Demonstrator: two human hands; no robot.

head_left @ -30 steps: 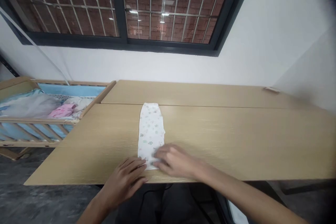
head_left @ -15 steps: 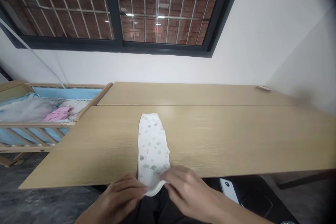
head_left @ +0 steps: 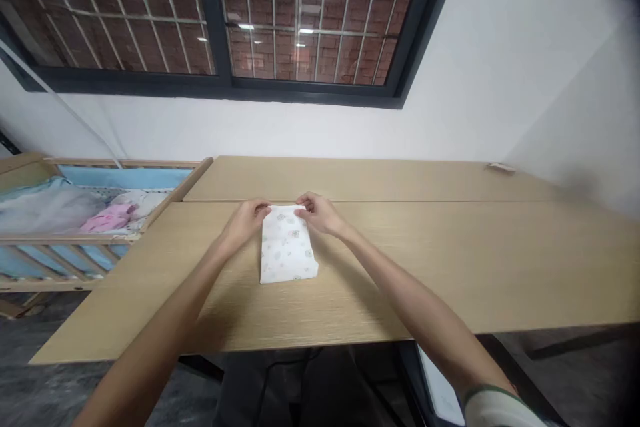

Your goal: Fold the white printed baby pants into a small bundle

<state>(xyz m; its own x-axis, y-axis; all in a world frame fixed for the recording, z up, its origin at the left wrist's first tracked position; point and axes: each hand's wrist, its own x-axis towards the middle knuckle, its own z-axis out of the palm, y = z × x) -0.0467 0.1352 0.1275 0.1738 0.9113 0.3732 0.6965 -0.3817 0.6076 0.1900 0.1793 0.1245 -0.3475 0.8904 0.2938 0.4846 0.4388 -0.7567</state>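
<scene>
While the left hand (head_left: 244, 223) and the right hand (head_left: 319, 213) are holding its far edge with curled fingers, the folded white printed cloth (head_left: 287, 248) lies flat on the tabletop (head_left: 425, 267), near the wooden crib (head_left: 115, 163).

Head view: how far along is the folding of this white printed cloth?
Done: the white printed cloth lies folded into a compact rectangle on the wooden table. In hand: the left hand and right hand are at its far edge. Left: perhaps only final tidying, since no loose flap shows.
</scene>
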